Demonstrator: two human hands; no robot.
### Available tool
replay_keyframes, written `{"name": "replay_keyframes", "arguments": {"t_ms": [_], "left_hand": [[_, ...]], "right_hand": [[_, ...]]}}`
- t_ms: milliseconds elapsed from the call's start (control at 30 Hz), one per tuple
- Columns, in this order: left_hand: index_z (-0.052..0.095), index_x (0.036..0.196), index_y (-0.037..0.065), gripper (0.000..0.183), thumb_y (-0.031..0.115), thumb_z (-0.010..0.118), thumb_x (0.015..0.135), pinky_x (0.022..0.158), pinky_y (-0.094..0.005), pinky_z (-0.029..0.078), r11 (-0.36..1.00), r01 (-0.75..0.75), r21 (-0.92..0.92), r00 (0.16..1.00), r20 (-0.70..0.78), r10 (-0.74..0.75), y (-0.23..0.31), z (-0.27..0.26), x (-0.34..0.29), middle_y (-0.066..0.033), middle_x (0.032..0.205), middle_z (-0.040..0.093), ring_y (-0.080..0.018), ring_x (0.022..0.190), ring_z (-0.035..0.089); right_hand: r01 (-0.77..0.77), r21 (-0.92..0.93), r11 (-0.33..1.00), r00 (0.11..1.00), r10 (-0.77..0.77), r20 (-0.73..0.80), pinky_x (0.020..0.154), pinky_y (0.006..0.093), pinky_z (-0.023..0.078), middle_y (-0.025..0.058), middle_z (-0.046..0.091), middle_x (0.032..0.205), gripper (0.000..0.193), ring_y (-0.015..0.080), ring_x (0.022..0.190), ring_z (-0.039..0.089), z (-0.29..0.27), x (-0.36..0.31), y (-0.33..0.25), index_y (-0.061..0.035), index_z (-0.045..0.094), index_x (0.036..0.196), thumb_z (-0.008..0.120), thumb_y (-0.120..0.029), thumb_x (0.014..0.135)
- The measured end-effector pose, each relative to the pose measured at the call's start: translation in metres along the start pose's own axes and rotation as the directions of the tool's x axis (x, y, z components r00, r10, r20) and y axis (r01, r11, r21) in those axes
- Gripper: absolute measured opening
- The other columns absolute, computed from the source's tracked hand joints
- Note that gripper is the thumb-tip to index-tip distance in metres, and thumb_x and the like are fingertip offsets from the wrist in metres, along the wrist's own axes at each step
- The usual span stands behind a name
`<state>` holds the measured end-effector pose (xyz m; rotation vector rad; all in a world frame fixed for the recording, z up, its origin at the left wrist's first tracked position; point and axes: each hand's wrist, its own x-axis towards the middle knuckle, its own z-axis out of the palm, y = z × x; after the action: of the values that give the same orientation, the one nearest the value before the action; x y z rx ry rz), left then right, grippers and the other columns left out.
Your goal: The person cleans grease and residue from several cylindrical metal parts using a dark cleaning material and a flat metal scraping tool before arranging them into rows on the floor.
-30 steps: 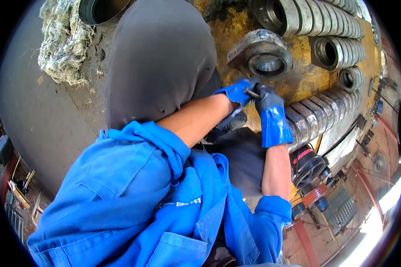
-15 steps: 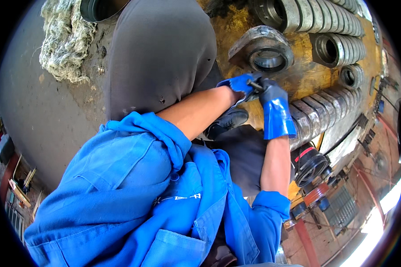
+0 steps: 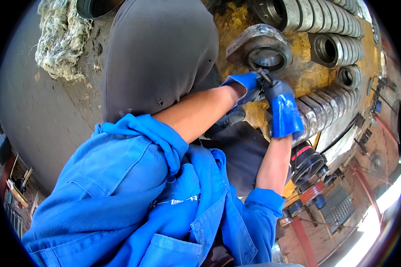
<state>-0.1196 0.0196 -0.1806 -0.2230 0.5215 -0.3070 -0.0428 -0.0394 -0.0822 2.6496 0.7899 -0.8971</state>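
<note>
A: In the head view, what are the hands at?
B: The right hand [image 3: 280,93], in a blue glove, has its fingers curled round the lower end of a short metal rod [image 3: 266,77]. The rod slants up toward eleven o'clock.
A: And the left hand [image 3: 251,85]?
B: Gloved too, just beside the rod on its nine o'clock side. Its fingers are too dark and bunched to make out; I can't tell how far open they are, or whether they grip the rod.
A: Does the rod touch the metal block [image 3: 244,43]?
B: The block sits at twelve o'clock from the hands, with a round ring [image 3: 256,65] at its near side. The rod's tip shows right by the ring's lower edge; contact is unclear.
A: What's cut off?
B: The bucket [image 3: 85,10] at eleven o'clock in the picture, by the top edge. The bundle of pale fibres [image 3: 60,42], at ten, loses its top as well.
A: Anything covered?
B: The shoe [image 3: 231,118], between seven and eight o'clock from the hands, is partly behind the left forearm [image 3: 200,109]. The right glove hides the near end of the row of metal blocks [image 3: 327,108] at four.
</note>
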Motion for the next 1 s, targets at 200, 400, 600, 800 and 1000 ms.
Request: {"name": "replay_keyframes", "arguments": {"t_ms": [200,400,600,800,1000], "left_hand": [[0.060,0.084,0.020,0.031,0.042,0.044,0.098,0.061,-0.0285,0.052,0.985,0.027,0.173,0.995,-0.098,-0.010,0.006,-0.014,0.008,0.0056,0.068,0.060,-0.0093,0.061,0.058],[0.060,0.085,0.016,0.033,0.041,0.044,0.099,0.052,-0.0267,0.050,0.976,-0.215,0.013,0.970,-0.113,0.215,0.011,-0.024,0.015,0.0029,0.067,0.059,-0.0117,0.057,0.055],[0.060,0.090,0.015,0.027,0.037,0.047,0.099,0.051,-0.0284,0.048,0.996,-0.091,-0.021,0.988,-0.130,0.088,0.005,0.003,-0.001,0.0002,0.073,0.061,-0.0135,0.058,0.055],[0.060,0.090,0.015,0.026,0.036,0.049,0.098,0.049,-0.0286,0.047,0.930,-0.345,0.125,0.858,-0.361,0.367,0.011,-0.024,0.020,-0.0010,0.071,0.059,-0.0139,0.056,0.054],[0.062,0.096,0.013,0.029,0.037,0.046,0.099,0.057,-0.0269,0.050,0.988,-0.155,0.026,0.984,-0.080,0.157,-0.001,0.009,0.003,-0.0011,0.076,0.061,-0.0128,0.064,0.057]], "right_hand": [[-0.273,0.353,0.895,0.945,0.180,0.274,0.065,0.0394,0.051,0.0167,0.068,0.083,0.027,0.0296,0.075,0.066,0.017,0.045,0.016,-0.0108,0.069,0.102,0.063,-0.031,0.086],[-0.293,0.479,0.827,0.952,0.207,0.225,0.048,0.0367,0.048,0.0101,0.066,0.065,0.025,0.0195,0.051,0.061,0.045,0.063,-0.009,-0.0100,0.070,0.088,0.064,-0.034,0.086],[-0.415,0.457,0.787,0.910,0.357,0.212,0.045,0.0354,0.049,0.0130,0.069,0.073,0.025,0.0208,0.052,0.064,0.043,0.066,0.008,-0.0036,0.067,0.096,0.069,-0.025,0.083],[-0.395,0.525,0.753,0.918,0.311,0.245,0.044,0.0348,0.048,0.0130,0.068,0.071,0.017,0.0214,0.051,0.063,0.048,0.068,-0.017,-0.0083,0.068,0.094,0.065,-0.023,0.085],[-0.400,0.439,0.804,0.916,0.351,0.192,0.063,0.0366,0.054,0.0173,0.070,0.082,0.035,0.0253,0.071,0.070,0.035,0.059,0.021,-0.0037,0.069,0.100,0.064,-0.034,0.083]]}}
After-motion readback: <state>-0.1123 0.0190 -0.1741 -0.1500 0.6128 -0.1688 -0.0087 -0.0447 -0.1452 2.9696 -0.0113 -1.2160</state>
